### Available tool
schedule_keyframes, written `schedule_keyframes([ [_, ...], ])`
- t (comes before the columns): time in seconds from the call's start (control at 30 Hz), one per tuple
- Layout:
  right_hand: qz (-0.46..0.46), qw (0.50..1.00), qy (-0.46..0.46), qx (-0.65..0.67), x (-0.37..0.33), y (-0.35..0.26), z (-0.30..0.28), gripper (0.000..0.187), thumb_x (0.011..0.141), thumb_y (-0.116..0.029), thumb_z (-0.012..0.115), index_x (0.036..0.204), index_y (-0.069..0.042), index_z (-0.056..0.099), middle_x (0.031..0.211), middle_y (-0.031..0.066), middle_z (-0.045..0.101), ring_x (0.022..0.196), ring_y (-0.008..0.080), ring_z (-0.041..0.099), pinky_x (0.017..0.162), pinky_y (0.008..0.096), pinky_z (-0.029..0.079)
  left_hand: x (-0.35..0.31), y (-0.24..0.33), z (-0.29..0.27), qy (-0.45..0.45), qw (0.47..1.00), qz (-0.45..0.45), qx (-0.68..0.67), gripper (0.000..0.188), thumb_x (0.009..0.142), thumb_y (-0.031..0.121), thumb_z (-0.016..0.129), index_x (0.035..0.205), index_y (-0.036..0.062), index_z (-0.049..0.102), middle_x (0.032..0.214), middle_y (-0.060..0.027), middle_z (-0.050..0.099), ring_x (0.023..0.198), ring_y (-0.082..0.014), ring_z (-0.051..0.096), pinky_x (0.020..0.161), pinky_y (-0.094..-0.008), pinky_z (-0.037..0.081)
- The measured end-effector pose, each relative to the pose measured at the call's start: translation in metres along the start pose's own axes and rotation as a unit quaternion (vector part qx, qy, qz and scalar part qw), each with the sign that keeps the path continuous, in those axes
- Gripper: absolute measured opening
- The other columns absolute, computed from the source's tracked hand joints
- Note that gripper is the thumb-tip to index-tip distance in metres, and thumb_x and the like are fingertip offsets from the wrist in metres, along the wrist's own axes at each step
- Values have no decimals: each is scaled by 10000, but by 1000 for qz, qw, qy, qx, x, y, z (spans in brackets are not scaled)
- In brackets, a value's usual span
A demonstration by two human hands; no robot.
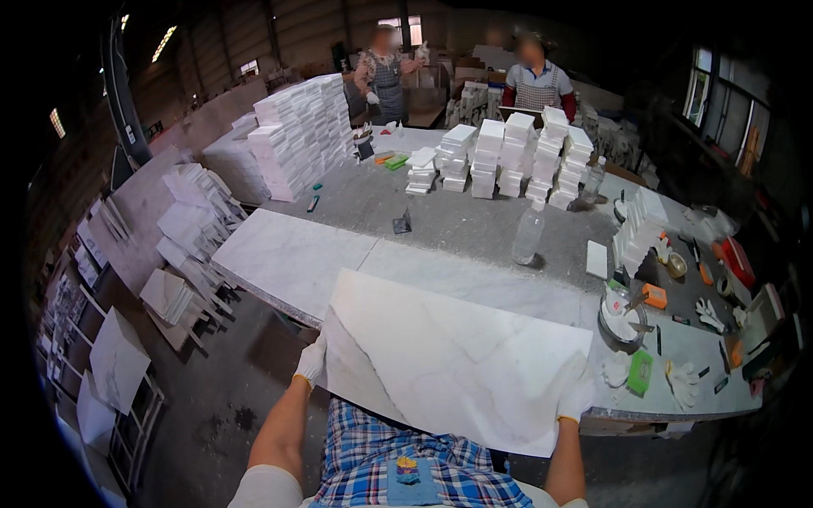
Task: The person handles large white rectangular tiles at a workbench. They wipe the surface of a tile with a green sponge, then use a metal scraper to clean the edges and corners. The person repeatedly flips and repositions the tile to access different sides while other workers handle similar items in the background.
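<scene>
One plaid apron (360,444) shows past one veined slab (457,360) gripped by two gloved hands (312,362) (576,400).

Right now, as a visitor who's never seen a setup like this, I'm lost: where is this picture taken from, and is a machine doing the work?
No machine here: these are a person's own hands, in white gloves. The single picture comes from a wide fisheye camera worn on that person's head, looking down, so straight edges bend near its rim.

The left hand and right hand grip opposite sides of a grey-veined white slab, in front of the body. Whether it also rests on the worktable is hard to tell.

On the table are stacks of white tiles, a clear bottle, a bowl of white material and a green box. Two other people stand beyond.
</scene>
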State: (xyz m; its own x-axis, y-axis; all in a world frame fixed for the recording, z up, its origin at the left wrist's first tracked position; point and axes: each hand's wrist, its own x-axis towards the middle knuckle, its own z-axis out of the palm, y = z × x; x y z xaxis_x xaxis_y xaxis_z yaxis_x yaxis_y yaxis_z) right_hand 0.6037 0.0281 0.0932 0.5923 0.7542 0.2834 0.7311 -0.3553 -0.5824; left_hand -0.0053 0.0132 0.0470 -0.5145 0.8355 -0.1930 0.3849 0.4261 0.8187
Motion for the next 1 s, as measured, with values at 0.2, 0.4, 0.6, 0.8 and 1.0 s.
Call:
schedule_keyframes([
  [0.2,-12,999,8,51,-5,0,-5,481,1027,-464,409,1138,-79,674,939,241,693,851,453,657,735,537,497,1,5,3,-3,998,-46,-44,759,1000,584,429,1274,-107,583,1223,-221,657,1121,-268,615,958,-363,474],
  [0.4,-11,999,33,21,-4,-1,-1,484,1032,-456,403,1130,-70,678,940,249,686,845,455,652,729,540,492,-8,11,2,-6,997,-41,-68,733,1002,570,402,1240,-92,606,1214,-230,671,1145,-291,618,962,-386,468],
  [0.6,-33,998,57,-3,-4,3,7,496,1035,-448,404,1145,-52,681,945,259,684,843,460,646,734,542,489,2,-6,3,-10,994,-43,-102,718,1006,558,404,1236,-90,609,1204,-229,674,1131,-285,621,968,-386,465],
  [0.8,-2,1000,2,22,-13,-15,-20,482,1045,-385,421,1198,15,641,1097,276,667,999,432,631,868,473,481,-5,0,7,0,999,16,-30,699,1021,565,342,1130,-51,654,1036,-268,685,1001,-377,640,889,-442,475],
  [1.0,-27,998,1,50,-2,-10,-13,493,1038,-402,424,1186,7,655,1066,272,675,947,442,638,837,495,487,-3,-10,4,32,995,81,48,699,1023,571,288,1074,-18,660,968,-305,661,969,-466,609,866,-503,454],
])
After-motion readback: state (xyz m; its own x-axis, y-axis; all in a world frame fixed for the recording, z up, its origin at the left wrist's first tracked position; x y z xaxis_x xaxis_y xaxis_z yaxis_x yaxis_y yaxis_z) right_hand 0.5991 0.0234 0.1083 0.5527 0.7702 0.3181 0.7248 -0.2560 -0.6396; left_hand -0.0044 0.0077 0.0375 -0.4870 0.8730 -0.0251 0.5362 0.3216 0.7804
